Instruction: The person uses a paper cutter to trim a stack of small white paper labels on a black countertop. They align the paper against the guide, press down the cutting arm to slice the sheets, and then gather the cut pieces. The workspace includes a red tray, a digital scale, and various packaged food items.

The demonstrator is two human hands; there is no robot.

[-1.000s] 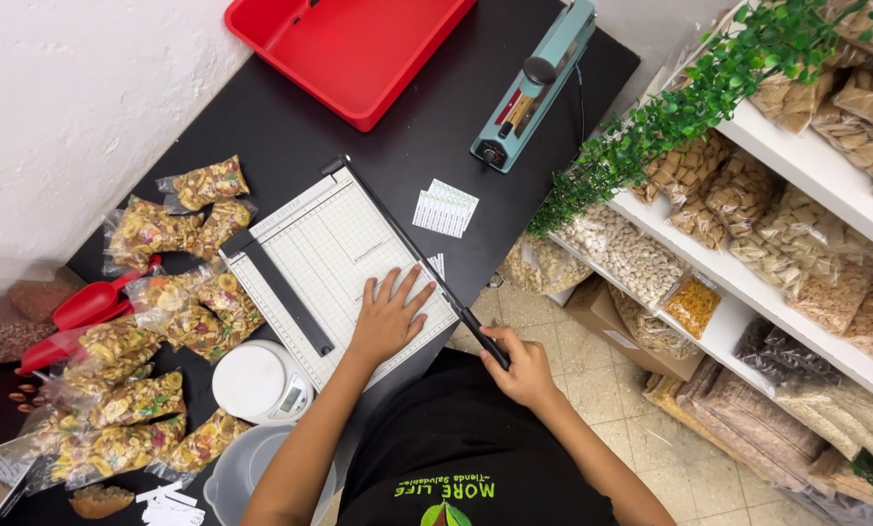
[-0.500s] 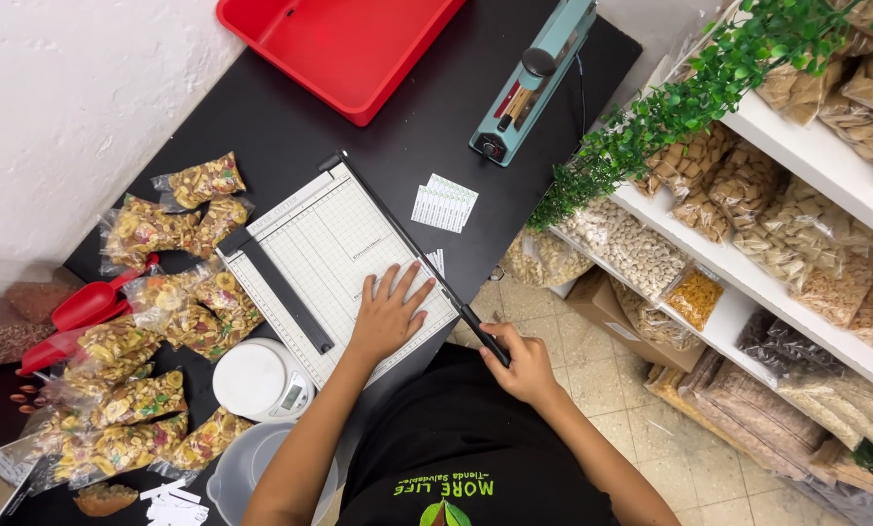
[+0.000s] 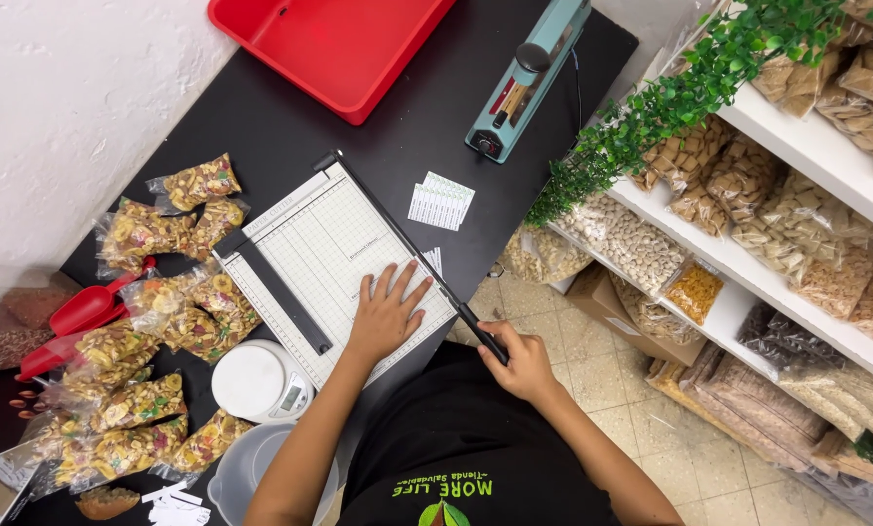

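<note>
The left hand (image 3: 388, 314) lies flat, fingers spread, pressing down on the near corner of the white gridded paper cutter (image 3: 334, 263), which sits on the black table (image 3: 261, 127). The right hand (image 3: 522, 362) is closed around the black handle (image 3: 480, 333) at the near end of the cutter's blade arm (image 3: 398, 234). The arm lies down along the board's right edge, running away from the right hand to the far corner of the board.

Just beyond the left hand's fingertips, a small white slip (image 3: 433, 259) lies against the blade arm. Farther out from both hands lies a sheet of small white labels (image 3: 441, 202), and beyond it a teal heat sealer (image 3: 529, 78). A red tray (image 3: 339, 44) occupies the far end of the table.

To the left of the left forearm stands a white digital scale (image 3: 261, 382), with a translucent bowl (image 3: 251, 472) nearer the body. Clear bags of mixed snacks (image 3: 164, 292) are spread further left, next to a red scoop (image 3: 86, 310). To the right of the right hand, white shelves (image 3: 748, 282) hold bagged dry goods under a trailing green plant (image 3: 690, 93).
</note>
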